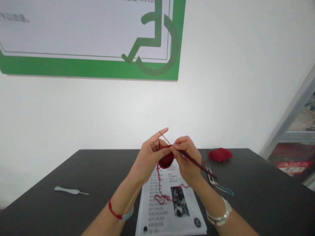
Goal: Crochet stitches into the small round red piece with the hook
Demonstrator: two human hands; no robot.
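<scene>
Left grip [154, 152] is pinching a red yarn piece [166, 161] by its upper edge, above the printed page [172, 226], while the right grip [185, 157] is holding a hook [197, 163]. Being probably light, soft and stretchy, the piece is inviting a hold near its rim. Rightward, a shelf [300, 136] is carrying blurred goods [295, 155].

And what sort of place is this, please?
Perhaps an indoor craft workspace: a green-bordered white sign with a wheelchair-like symbol is on the white wall; a red yarn bundle and white printed paper lie on the black table.
</scene>
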